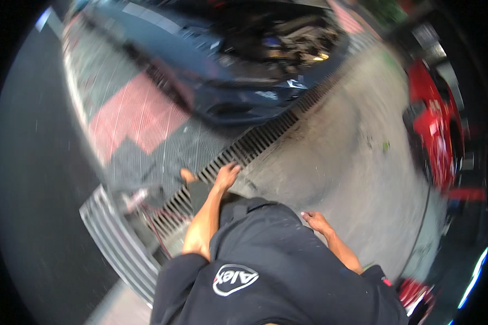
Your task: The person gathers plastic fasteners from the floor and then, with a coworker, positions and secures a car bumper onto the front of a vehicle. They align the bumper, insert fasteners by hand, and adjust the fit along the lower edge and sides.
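- Workshop ground in the head view is split in 2: ribbed interlocking tiles, a grey field (184, 142) with a red patch (138, 111), to the left, and bare, stained concrete floor (331, 157) to the right. Streaky blur softens much of it.
- A slatted drain grate (271, 134) runs diagonally between these 2 surfaces, passing just ahead of the person.
- Ahead stands a dark blue car (200, 67), its engine bay (287, 46) exposed and its front bumper (249, 105) facing the person, overhanging the grate's line.
- Farther right is a red car (434, 130), well apart from both hands.
- Left hand (226, 176): the fingers are loosely curled and seem apart from the thumb, with nothing visible in the grasp. It hangs in front of the drain grate, the thing nearest to it; no contact shows.
- Right hand (315, 221): half-curled, seemingly apart at the fingertips, and apparently empty over the concrete, beside the black shirt (303, 260).
- At lower left, a thin red cable or hose (158, 233) crosses near a ridged metal panel (119, 241).
- Possible trouble, as a judgement: that loose line could snag a foot, the slats could catch a toe, and a careless turn near the low bumper could bring a shin against it.
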Demonstrator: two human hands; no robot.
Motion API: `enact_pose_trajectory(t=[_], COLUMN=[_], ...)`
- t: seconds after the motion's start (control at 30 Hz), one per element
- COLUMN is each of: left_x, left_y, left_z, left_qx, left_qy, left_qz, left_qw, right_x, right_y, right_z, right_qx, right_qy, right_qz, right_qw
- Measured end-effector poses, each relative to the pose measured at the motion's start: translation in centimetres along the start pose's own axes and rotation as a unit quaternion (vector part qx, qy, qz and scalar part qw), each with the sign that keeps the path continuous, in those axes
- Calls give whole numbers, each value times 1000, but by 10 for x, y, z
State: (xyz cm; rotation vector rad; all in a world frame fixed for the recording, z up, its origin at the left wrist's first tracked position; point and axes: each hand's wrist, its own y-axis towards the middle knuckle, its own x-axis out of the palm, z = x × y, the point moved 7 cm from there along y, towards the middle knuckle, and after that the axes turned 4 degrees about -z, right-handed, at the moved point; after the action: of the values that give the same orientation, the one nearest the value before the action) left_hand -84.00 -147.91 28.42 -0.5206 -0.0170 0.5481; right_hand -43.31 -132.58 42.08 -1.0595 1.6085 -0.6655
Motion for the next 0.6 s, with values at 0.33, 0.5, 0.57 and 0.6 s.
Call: enact_pose_trajectory(t=[0.33, 0.5, 0.57, 0.6], left_x=[-108, -108, -73, -43], left_y=[-42, 25, 73, 105], left_z=[33, 53, 103, 136], left_qx=[-45, -31, 61, 104], left_qy=[-3, 89, 294, 313], left_qz=[46, 50, 21, -4], left_qw=[998, 994, 954, 944], right_x=[61, 110, 147, 163], right_y=[8, 15, 32, 35], right_z=[67, 103, 135, 143], right_qx=[73, 114, 105, 82], right_qy=[195, 346, 290, 194], right_qz=[42, 115, 169, 189], right_qw=[977, 924, 936, 959])
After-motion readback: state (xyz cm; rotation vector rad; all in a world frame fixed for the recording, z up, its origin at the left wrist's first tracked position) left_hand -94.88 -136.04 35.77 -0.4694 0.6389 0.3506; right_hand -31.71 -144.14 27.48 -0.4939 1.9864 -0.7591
